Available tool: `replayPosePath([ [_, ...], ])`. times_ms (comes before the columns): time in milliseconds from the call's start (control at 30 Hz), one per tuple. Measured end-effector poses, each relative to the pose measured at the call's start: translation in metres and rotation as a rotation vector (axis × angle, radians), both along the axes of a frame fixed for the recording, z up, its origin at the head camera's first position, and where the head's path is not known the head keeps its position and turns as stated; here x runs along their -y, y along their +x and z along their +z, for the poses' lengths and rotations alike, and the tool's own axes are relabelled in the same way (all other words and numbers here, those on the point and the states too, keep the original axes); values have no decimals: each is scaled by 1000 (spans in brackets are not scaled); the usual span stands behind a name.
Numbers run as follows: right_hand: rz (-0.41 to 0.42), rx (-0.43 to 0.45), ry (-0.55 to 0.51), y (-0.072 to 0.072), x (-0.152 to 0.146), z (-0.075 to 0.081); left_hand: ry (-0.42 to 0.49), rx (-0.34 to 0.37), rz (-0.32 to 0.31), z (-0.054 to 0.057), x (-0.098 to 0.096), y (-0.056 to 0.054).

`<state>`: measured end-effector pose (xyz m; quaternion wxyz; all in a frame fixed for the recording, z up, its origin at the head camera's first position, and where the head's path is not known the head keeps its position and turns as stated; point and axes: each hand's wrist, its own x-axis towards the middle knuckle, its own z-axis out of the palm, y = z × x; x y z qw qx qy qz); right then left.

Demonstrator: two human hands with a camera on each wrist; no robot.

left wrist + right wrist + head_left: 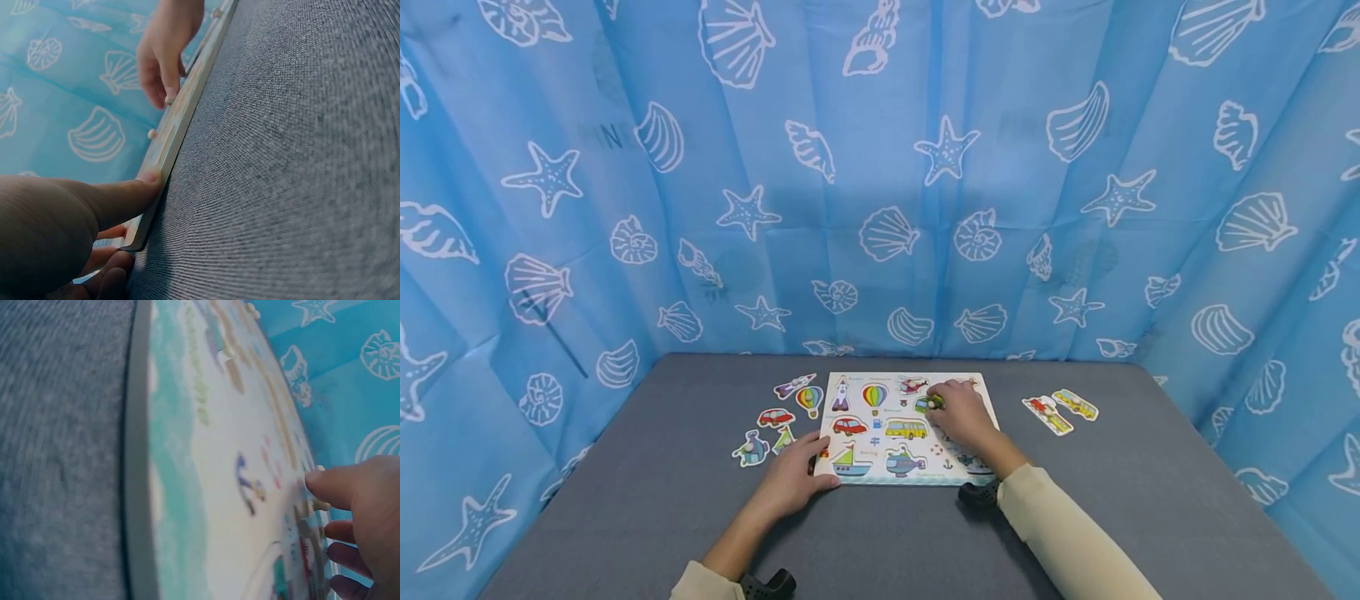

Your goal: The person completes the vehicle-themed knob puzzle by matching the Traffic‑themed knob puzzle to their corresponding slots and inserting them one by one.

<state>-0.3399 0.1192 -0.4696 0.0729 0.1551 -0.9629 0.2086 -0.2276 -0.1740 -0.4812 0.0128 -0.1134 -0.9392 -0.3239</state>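
Observation:
A white puzzle board (891, 454) printed with vehicles lies on the table, with small wooden knobs on its pieces. My left hand (790, 482) grips its near left corner; in the left wrist view the thumb (134, 197) presses the edge and the fingers curl beneath the corner. Over the board's right half, my right hand (966, 415) pinches a small green puzzle piece (935, 402), mostly hidden by the fingers. A matching green vehicle picture (921, 405) shows just left of it. In the right wrist view the thumb (331, 487) is at a knob.
Left of the board lie several loose pieces: a rocket (794, 385), a balloon (809, 401), a red car (776, 417), a submarine (751, 448) and a sailboat (783, 439). To the right are a red-and-yellow piece (1047, 414) and a yellow bus (1077, 404). A blue curtain (865, 183) stands behind the grey table (880, 542).

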Motion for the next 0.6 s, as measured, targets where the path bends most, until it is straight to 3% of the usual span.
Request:
replayPosePath([
  [267, 35, 63, -92, 6, -7, 8, 0, 3, -9, 0, 0, -1],
  [600, 96, -27, -113, 15, -23, 8, 12, -2, -12, 0, 0, 1],
])
